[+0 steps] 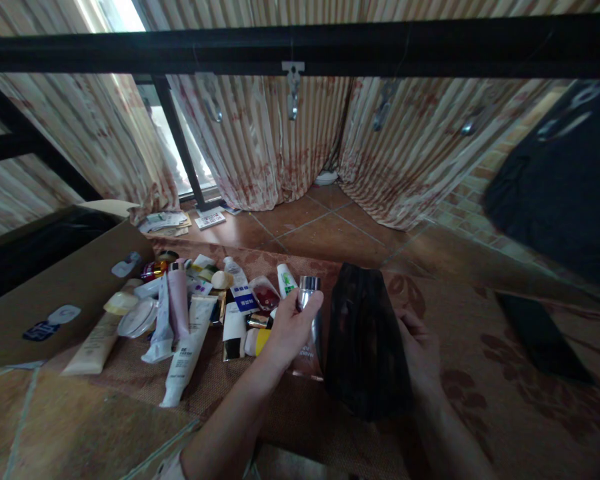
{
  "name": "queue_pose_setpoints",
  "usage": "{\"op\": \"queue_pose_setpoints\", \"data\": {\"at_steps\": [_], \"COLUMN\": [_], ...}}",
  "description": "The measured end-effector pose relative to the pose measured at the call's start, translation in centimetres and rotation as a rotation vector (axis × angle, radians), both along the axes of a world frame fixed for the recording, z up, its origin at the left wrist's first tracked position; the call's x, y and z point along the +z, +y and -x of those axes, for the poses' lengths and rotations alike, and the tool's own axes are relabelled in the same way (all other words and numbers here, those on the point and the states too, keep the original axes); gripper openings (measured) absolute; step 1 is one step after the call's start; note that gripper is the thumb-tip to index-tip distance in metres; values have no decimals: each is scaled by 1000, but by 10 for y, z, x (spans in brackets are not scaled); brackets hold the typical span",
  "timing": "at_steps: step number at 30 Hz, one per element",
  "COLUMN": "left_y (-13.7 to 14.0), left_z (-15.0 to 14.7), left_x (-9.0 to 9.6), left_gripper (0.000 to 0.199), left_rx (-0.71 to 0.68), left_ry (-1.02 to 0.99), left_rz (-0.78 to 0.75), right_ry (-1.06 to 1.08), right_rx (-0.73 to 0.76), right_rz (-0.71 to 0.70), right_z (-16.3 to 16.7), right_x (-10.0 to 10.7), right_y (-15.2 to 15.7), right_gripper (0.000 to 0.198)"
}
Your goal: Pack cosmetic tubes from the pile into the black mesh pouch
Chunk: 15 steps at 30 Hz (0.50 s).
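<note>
My left hand is closed around a shiny, dark cosmetic tube with a silver cap, which it holds upright cap end up. Just right of it stands a black, see-through bag. My right hand grips the bag's right side, its fingers partly hidden behind it. Left of my hands lies a pile of toiletries, among them a white squeeze tube, a pink tube, a beige tube and a blue-and-white tube. What the bag holds cannot be made out.
A cardboard box with black plastic inside stands at the left. A dark flat panel lies on the patterned brown mat at right. A black bar with hanging clips crosses above. Striped curtains hang behind.
</note>
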State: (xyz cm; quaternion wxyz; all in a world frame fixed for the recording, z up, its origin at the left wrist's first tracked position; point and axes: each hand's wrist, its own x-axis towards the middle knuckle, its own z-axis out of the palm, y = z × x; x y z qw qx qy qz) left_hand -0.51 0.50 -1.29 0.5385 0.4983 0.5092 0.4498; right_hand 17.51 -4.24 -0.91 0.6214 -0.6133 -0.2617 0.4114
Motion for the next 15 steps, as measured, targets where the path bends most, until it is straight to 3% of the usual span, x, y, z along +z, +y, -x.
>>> {"op": "queue_pose_setpoints", "data": {"at_steps": [9,15], "left_y": [-1,-2], "left_z": [-1,-1], "left_x": [9,7], "left_gripper": [25,22], "left_rx": [99,117], "left_ry": [-180,-187], "left_rz": [125,161], "right_ry": [-50,-53], "right_rx": [-11,-13], "right_rz": [4,6], "right_z": [2,0], "right_x": [5,4], "right_y": [0,0], "right_gripper": [27,28]}}
